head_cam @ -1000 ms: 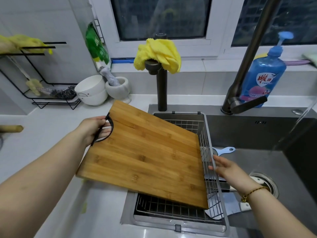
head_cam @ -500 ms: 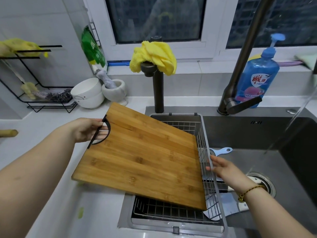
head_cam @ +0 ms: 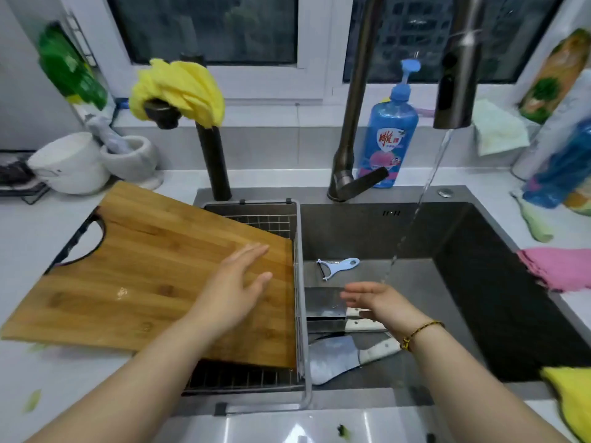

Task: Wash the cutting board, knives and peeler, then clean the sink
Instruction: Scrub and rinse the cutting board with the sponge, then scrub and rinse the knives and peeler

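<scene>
Risk: cutting board (head_cam: 144, 282) lying half on bench (head_cam: 32, 225), half over wire basket (head_cam: 256, 219); nudge could be tipping it. Knives (head_cam: 335, 353) lying bare-bladed in sink (head_cam: 479, 314) under right grip (head_cam: 380, 302); hasty reaching risking cut. Left grip (head_cam: 233, 282) hovering spread over board's right end, holding nothing, contact unclear. Right grip lying flat, fingers straight, empty. Peeler (head_cam: 337, 266) lying behind knives.

Ahead of me a dark window (head_cam: 208, 27) in a white frame sits above a narrow sill (head_cam: 271, 115) and a pale tiled wall (head_cam: 271, 148). The white counter (head_cam: 25, 225) runs either side of me, white bowls (head_cam: 70, 164) at its back left, a pink cloth (head_cam: 556, 270) on the right.
</scene>
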### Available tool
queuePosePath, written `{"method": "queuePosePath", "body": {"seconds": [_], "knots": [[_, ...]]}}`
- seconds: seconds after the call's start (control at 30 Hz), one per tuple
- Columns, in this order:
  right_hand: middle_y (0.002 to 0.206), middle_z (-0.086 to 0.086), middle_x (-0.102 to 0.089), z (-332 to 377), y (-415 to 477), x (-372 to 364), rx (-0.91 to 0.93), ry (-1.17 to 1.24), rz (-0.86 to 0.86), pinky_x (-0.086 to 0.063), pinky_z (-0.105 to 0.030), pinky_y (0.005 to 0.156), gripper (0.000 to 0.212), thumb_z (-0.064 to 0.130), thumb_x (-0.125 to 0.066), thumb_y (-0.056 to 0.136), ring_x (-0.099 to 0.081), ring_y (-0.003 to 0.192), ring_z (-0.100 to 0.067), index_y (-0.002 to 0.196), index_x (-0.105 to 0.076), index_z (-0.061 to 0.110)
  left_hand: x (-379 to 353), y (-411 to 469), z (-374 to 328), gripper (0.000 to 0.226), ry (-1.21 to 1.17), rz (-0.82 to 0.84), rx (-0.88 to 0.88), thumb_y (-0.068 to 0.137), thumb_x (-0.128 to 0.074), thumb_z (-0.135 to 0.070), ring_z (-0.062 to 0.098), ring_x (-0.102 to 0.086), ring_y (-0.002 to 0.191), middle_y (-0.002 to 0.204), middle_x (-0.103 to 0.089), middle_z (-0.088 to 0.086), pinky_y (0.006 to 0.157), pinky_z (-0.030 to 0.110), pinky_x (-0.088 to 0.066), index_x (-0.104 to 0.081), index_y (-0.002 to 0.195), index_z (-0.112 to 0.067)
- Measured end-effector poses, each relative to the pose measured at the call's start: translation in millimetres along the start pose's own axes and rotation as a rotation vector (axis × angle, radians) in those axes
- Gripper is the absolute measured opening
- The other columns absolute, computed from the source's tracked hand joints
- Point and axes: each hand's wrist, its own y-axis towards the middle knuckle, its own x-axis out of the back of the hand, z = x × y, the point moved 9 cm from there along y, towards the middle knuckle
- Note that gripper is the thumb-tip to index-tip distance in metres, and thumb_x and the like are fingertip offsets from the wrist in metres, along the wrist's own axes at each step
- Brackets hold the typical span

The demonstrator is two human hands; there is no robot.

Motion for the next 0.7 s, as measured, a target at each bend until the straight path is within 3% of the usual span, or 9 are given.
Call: {"method": "queuePosePath", "body": {"seconds": [0.1, 0.23, 0.3, 0.33, 0.43, 0.57, 0.63, 0.7], "knots": [[0.101, -0.005, -0.063, -30, 0, 44, -0.066, 0.01, -0.025, -0.044, -0.028, 0.087, 0.024, 0.0, -0.039, 0.093, -0.056, 0.081, -0.01, 0.107, -0.056, 0.009, -57, 2, -25, 0.05, 0.003, 0.087, -0.035, 0.094, -0.048, -0.025, 0.007, -0.017, 0.14, 0.151, -0.025, -0.007, 0.112, 0.021, -0.014, -0.032, 0.141, -0.026], [0.078, -0.001, -0.057, -62, 7, 89, -0.123, -0.077, -0.027, -0.042, -0.012, 0.062, 0.02, 0.0, -0.046, 0.09, -0.052, 0.068, -0.008, 0.106, -0.057, 0.006, -112, 18, -36, 0.061, 0.243, 0.122, -0.046, 0.094, -0.044, -0.036, 0.013, -0.002, 0.144, 0.157, -0.004, -0.001, 0.115, 0.024, -0.005, -0.017, 0.147, -0.022], [0.08, -0.005, -0.056, -73, 17, 104, -0.127, -0.221, -0.022, -0.038, -0.004, 0.049, 0.023, -0.001, -0.047, 0.09, -0.049, 0.066, -0.01, 0.11, -0.057, 0.002, -131, 24, -32, 0.065, 0.361, 0.137, -0.001, 0.095, -0.039, -0.041, 0.016, 0.006, 0.144, 0.157, 0.005, 0.002, 0.116, 0.028, 0.0, -0.007, 0.148, -0.02], [0.087, -0.009, -0.058, -77, 24, 107, -0.124, -0.298, -0.007, -0.038, -0.005, 0.05, 0.026, -0.001, -0.048, 0.089, -0.051, 0.071, -0.011, 0.114, -0.056, 0.0, -138, 25, -30, 0.067, 0.424, 0.143, 0.005, 0.095, -0.036, -0.044, 0.017, 0.009, 0.144, 0.156, 0.008, 0.004, 0.116, 0.03, 0.002, -0.003, 0.148, -0.019], [0.116, -0.013, -0.06, -84, 48, 106, -0.101, -0.523, 0.023, -0.039, -0.015, 0.074, 0.033, 0.004, -0.048, 0.089, -0.052, 0.092, -0.014, 0.121, -0.054, 0.005, -151, 24, -22, 0.067, 0.597, 0.161, 0.025, 0.096, -0.027, -0.047, 0.018, 0.015, 0.143, 0.155, 0.016, 0.005, 0.115, 0.03, 0.007, 0.004, 0.148, -0.018], [0.13, -0.01, -0.053, -90, 90, 94, -0.064, -0.825, 0.056, -0.04, -0.025, 0.097, 0.038, 0.014, -0.048, 0.09, -0.051, 0.118, -0.024, 0.127, -0.05, 0.012, -146, 26, -15, 0.069, 0.56, 0.083, 0.09, 0.096, -0.029, -0.046, 0.014, 0.02, 0.141, 0.154, 0.019, 0.003, 0.111, 0.025, 0.012, 0.008, 0.147, -0.017], [0.13, -0.008, -0.054, -87, 107, 86, -0.032, -0.935, 0.059, -0.04, -0.027, 0.098, 0.037, 0.019, -0.047, 0.09, -0.05, 0.119, -0.027, 0.126, -0.05, 0.016, -145, 27, -13, 0.07, 0.507, 0.065, 0.135, 0.096, -0.031, -0.045, 0.007, 0.025, 0.133, 0.151, 0.023, -0.001, 0.108, 0.024, 0.014, 0.008, 0.147, -0.017], [0.131, -0.01, -0.051, -87, 122, 76, -0.006, -0.988, 0.09, -0.038, -0.027, 0.097, 0.036, 0.018, -0.046, 0.091, -0.047, 0.121, -0.027, 0.126, -0.049, 0.013, -143, 30, -13, 0.072, 0.515, 0.005, 0.098, 0.094, -0.04, -0.045, 0.007, 0.016, 0.133, 0.148, 0.017, -0.002, 0.109, 0.024, 0.008, -0.002, 0.147, -0.016]]}}
